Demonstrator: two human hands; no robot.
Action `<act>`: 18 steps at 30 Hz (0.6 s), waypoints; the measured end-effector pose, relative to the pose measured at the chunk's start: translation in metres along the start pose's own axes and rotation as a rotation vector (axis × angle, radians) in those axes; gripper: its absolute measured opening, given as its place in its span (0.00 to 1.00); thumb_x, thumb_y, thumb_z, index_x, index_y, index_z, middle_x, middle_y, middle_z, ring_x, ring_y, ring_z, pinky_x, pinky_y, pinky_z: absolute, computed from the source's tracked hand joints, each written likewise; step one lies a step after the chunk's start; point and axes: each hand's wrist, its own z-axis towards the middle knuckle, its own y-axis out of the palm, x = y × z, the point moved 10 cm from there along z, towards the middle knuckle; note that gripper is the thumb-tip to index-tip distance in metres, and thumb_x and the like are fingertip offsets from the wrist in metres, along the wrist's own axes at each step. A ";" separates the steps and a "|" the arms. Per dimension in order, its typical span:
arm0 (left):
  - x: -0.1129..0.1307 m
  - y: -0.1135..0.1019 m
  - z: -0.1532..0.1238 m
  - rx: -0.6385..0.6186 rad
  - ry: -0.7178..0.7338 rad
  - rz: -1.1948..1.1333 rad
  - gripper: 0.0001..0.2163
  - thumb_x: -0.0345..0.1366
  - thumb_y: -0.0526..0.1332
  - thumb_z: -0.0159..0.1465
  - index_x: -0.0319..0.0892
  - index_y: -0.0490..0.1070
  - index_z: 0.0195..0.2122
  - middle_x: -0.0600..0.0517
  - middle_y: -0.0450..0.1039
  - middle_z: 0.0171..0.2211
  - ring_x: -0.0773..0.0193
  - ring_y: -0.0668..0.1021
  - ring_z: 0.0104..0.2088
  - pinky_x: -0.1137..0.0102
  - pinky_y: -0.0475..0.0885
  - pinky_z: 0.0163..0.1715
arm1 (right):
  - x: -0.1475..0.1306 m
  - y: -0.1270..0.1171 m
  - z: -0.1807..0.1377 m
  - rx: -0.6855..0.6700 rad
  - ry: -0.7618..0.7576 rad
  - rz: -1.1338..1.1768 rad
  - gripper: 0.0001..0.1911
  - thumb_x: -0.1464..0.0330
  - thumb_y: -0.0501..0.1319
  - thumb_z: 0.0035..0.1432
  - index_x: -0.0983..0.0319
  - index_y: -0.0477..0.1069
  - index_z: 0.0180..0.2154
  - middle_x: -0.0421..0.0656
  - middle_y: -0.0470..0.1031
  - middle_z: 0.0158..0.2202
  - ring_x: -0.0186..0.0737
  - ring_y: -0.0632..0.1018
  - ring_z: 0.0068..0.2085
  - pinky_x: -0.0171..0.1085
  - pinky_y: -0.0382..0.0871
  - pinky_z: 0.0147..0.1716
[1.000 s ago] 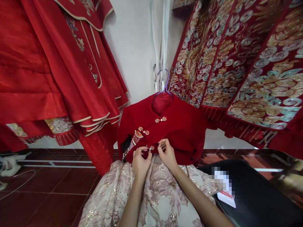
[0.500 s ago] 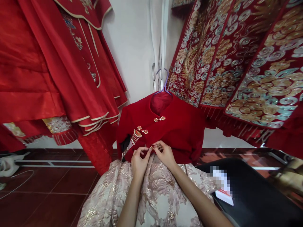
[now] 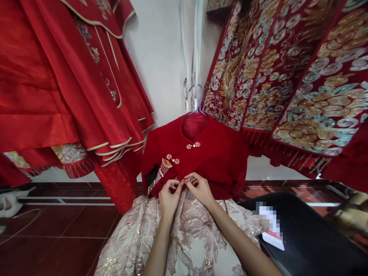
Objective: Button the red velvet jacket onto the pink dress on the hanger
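A dark red velvet jacket [image 3: 215,153] is on a purple hanger [image 3: 200,100] in front of me. My left hand [image 3: 169,196] pinches thumb against fingertips at one side of a small gold frog button [image 3: 183,180] low on the jacket's front. From the other side, my right hand [image 3: 201,190] grips the same button between thumb and index finger. Fingertips partly hide it. Above, another frog button [image 3: 193,145] joins the jacket near the neckline. To the left are a beaded fan-shaped ornament with tassels [image 3: 166,165] and another floral fastener [image 3: 172,159].
Beneath my forearms spreads a pale floral brocade skirt [image 3: 198,230]. Red garments [image 3: 94,92] hang at left, an embroidered panelled garment [image 3: 264,76] at right. A black seat-like surface [image 3: 304,230] with a white card [image 3: 273,241] lies at lower right. White rack bars [image 3: 71,200] run near the floor.
Both hands stay at the frog button. My right fingers have shifted slightly left and cover more of it. The view has moved only a little.
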 end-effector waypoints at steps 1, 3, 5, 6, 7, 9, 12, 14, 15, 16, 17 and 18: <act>0.001 0.000 0.000 -0.003 -0.005 -0.019 0.10 0.45 0.63 0.58 0.44 0.73 0.32 0.53 0.76 0.31 0.67 0.75 0.28 0.73 0.68 0.31 | 0.000 0.000 0.000 0.000 -0.002 0.004 0.07 0.68 0.59 0.54 0.61 0.73 0.35 0.40 0.77 0.31 0.36 0.77 0.31 0.34 0.70 0.32; 0.001 -0.001 0.000 -0.001 -0.019 -0.045 0.09 0.44 0.63 0.58 0.43 0.73 0.32 0.53 0.76 0.30 0.66 0.75 0.28 0.73 0.68 0.30 | 0.001 0.001 0.000 -0.007 -0.006 0.011 0.07 0.68 0.59 0.54 0.60 0.73 0.36 0.40 0.77 0.31 0.35 0.77 0.31 0.34 0.70 0.32; 0.003 -0.001 0.000 -0.005 -0.029 -0.065 0.09 0.43 0.63 0.58 0.43 0.73 0.32 0.53 0.77 0.30 0.66 0.76 0.29 0.74 0.68 0.29 | 0.002 0.002 0.000 -0.015 -0.004 0.012 0.07 0.68 0.59 0.54 0.60 0.73 0.36 0.40 0.76 0.31 0.35 0.76 0.30 0.34 0.70 0.32; 0.003 0.000 0.000 -0.012 -0.031 -0.073 0.09 0.43 0.63 0.59 0.42 0.74 0.32 0.53 0.77 0.30 0.66 0.77 0.29 0.74 0.68 0.29 | 0.002 0.003 0.000 -0.017 -0.001 0.011 0.07 0.67 0.59 0.55 0.61 0.73 0.36 0.40 0.76 0.31 0.35 0.76 0.30 0.34 0.70 0.32; 0.004 0.001 0.000 -0.026 -0.033 -0.083 0.09 0.43 0.63 0.59 0.42 0.74 0.32 0.52 0.77 0.30 0.66 0.77 0.30 0.74 0.68 0.29 | 0.003 0.003 0.000 -0.018 0.005 0.008 0.07 0.67 0.59 0.55 0.61 0.72 0.36 0.40 0.76 0.30 0.35 0.76 0.30 0.34 0.69 0.32; 0.006 0.006 -0.001 -0.081 -0.045 -0.123 0.11 0.44 0.62 0.59 0.41 0.75 0.31 0.51 0.78 0.29 0.64 0.78 0.30 0.73 0.69 0.29 | 0.002 0.002 -0.001 -0.021 0.007 0.002 0.06 0.68 0.58 0.54 0.60 0.71 0.35 0.40 0.75 0.30 0.35 0.75 0.30 0.34 0.69 0.32; 0.013 0.018 -0.003 -0.222 -0.072 -0.243 0.14 0.45 0.60 0.61 0.40 0.77 0.31 0.49 0.79 0.30 0.63 0.79 0.31 0.72 0.71 0.32 | -0.007 0.004 -0.003 -0.071 -0.060 -0.003 0.06 0.69 0.59 0.52 0.60 0.67 0.35 0.39 0.72 0.30 0.35 0.74 0.31 0.34 0.67 0.34; 0.021 0.029 -0.004 -0.364 -0.088 -0.326 0.15 0.46 0.59 0.62 0.39 0.78 0.31 0.48 0.80 0.31 0.62 0.79 0.31 0.71 0.72 0.35 | -0.015 0.006 -0.005 -0.114 -0.126 -0.026 0.10 0.70 0.60 0.49 0.60 0.65 0.36 0.37 0.71 0.30 0.36 0.72 0.32 0.34 0.66 0.36; 0.024 0.034 -0.003 -0.423 -0.100 -0.350 0.16 0.46 0.58 0.62 0.39 0.78 0.30 0.48 0.80 0.30 0.62 0.79 0.30 0.70 0.73 0.34 | -0.017 0.006 -0.006 -0.124 -0.148 -0.038 0.11 0.71 0.61 0.47 0.59 0.63 0.36 0.37 0.70 0.30 0.35 0.71 0.32 0.34 0.65 0.36; 0.026 0.036 0.001 -0.452 -0.114 -0.361 0.17 0.47 0.58 0.61 0.39 0.78 0.29 0.47 0.80 0.29 0.62 0.79 0.28 0.71 0.73 0.31 | -0.018 0.006 -0.006 -0.124 -0.159 -0.045 0.12 0.72 0.61 0.45 0.59 0.62 0.35 0.36 0.68 0.30 0.35 0.70 0.31 0.34 0.65 0.36; 0.027 0.035 0.008 -0.438 -0.127 -0.364 0.17 0.47 0.59 0.61 0.38 0.78 0.27 0.47 0.79 0.28 0.63 0.79 0.26 0.72 0.72 0.27 | -0.017 0.005 -0.007 -0.115 -0.159 -0.043 0.11 0.73 0.60 0.45 0.59 0.62 0.34 0.36 0.67 0.29 0.35 0.69 0.30 0.34 0.64 0.35; 0.026 0.030 0.018 -0.375 -0.135 -0.363 0.17 0.48 0.59 0.60 0.38 0.77 0.26 0.47 0.79 0.26 0.63 0.78 0.25 0.73 0.71 0.23 | -0.016 0.004 -0.006 -0.098 -0.152 -0.032 0.10 0.73 0.59 0.45 0.59 0.60 0.32 0.35 0.65 0.28 0.34 0.68 0.29 0.33 0.63 0.34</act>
